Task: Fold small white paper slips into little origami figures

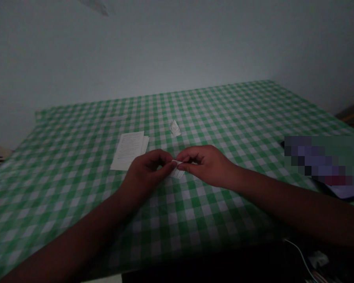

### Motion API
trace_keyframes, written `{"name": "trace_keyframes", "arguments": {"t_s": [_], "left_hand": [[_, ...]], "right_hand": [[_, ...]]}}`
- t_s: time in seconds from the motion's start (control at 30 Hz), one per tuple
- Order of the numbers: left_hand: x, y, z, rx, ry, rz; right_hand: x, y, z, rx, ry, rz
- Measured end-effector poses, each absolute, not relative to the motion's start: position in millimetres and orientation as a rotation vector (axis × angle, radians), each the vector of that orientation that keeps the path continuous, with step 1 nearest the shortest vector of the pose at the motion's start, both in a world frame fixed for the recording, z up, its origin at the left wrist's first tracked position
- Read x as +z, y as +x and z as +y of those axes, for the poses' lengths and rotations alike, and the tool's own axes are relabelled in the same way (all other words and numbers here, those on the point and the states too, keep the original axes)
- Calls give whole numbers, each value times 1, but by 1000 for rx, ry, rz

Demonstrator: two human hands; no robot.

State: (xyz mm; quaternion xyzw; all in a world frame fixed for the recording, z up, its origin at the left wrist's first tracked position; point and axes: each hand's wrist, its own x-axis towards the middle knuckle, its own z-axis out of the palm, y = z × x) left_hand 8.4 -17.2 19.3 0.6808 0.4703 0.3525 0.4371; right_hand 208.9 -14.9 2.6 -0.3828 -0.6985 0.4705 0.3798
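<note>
Left hand (146,171) and right hand (206,165) pinching folded white paper (177,169) between them; uneven pull could tear it

Left hand (146,169) and right hand (205,165) pinch close together, forearms angled inward.

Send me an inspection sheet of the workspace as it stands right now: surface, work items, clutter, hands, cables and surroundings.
Surface: green-and-white gingham tablecloth, lying flat.
Job's things: small white paper, pinched between both hands; folded paper scrap lying beyond them.
Clutter: printed sheets, stacked left of the hands; pixelated object at the right, unidentifiable.
Hands: left hand and right hand, fingertips meeting on the paper.
Cables: thin white cable, near right, in shadow.
Surroundings: plain pale wall behind the table; dim light.
</note>
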Motion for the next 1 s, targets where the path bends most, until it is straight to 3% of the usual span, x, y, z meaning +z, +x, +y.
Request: {"name": "trace_keyframes", "arguments": {"t_s": [0.47,1.0], "left_hand": [[12,3,-13,879,1666,1173],[6,8,-8,597,2340,1271]], "right_hand": [[-2,209,-12,1145,-994,-1782],[-5,209,-1,946,-1148,-1922]]}}
